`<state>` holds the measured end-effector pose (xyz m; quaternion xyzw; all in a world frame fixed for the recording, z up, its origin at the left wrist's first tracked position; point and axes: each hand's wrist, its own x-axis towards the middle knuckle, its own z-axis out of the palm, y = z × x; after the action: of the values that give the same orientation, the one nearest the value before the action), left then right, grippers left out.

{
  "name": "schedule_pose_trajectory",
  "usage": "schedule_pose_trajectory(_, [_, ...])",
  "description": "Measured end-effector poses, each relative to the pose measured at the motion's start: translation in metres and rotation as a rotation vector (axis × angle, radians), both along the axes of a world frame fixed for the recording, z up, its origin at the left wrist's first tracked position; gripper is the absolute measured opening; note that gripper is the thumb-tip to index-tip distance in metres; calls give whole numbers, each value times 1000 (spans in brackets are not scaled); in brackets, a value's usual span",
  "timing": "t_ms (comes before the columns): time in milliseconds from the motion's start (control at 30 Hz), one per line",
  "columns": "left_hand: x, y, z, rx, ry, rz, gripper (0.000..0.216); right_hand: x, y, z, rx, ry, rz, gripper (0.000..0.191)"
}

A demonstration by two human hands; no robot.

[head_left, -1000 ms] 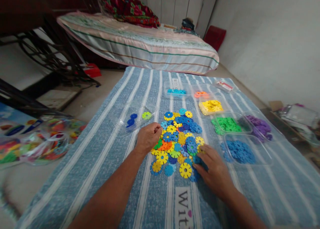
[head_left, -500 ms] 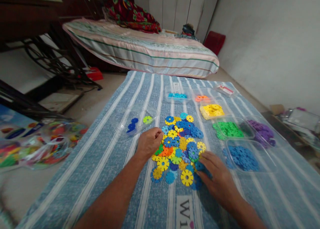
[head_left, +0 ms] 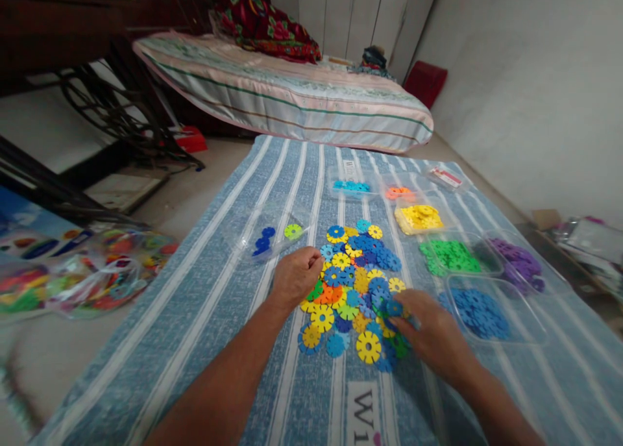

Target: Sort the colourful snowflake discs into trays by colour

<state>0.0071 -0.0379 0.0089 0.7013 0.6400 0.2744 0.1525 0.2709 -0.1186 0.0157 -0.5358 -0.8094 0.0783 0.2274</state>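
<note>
A loose pile of notched plastic discs (head_left: 368,346) in yellow, blue, orange and green lies on the striped cloth (head_left: 233,368). My right hand (head_left: 431,326) is at the pile's right side, thumb and fingers pinching a blue notched disc (head_left: 393,308) just above the others. At the left edge of the pile, my left hand (head_left: 294,276) is closed with its fingertips curled together; anything inside them is hidden. Just beyond the left hand, a clear tray (head_left: 243,238) contains dark blue discs (head_left: 263,243) and a lime green disc (head_left: 293,231).
Clear boxes to the right contain blue discs (head_left: 479,313), green discs (head_left: 452,254), purple discs (head_left: 516,259) and yellow discs (head_left: 421,217). Farther back are light blue discs (head_left: 351,186) and orange discs (head_left: 399,193). A bed (head_left: 292,102) stands beyond the table.
My right hand has lifted slightly, and a blue disc now shows between its fingers. A green disc is uncovered beneath it. My left hand stays closed beside the pile.
</note>
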Motion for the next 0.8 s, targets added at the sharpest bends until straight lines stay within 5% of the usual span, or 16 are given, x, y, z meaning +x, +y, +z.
schedule_pose_trajectory(233, [-1,-1,-1,-24,5,-6,19,-23,90,37,-91,-119,13,31])
schedule_pose_trajectory(400, [-3,-2,-2,-26,5,-12,19,-47,187,80,104,-174,-149,41])
schedule_pose_trajectory(500, [-2,-2,-4,-17,-4,-16,18,-56,215,93,122,-158,-246,49])
schedule_pose_trajectory(633, [-1,-1,-5,-13,-6,-15,19,-52,192,84,72,-213,-183,34])
schedule_pose_trajectory(800, [0,0,-3,-12,0,-15,21,-29,115,69,-129,-218,-43,29])
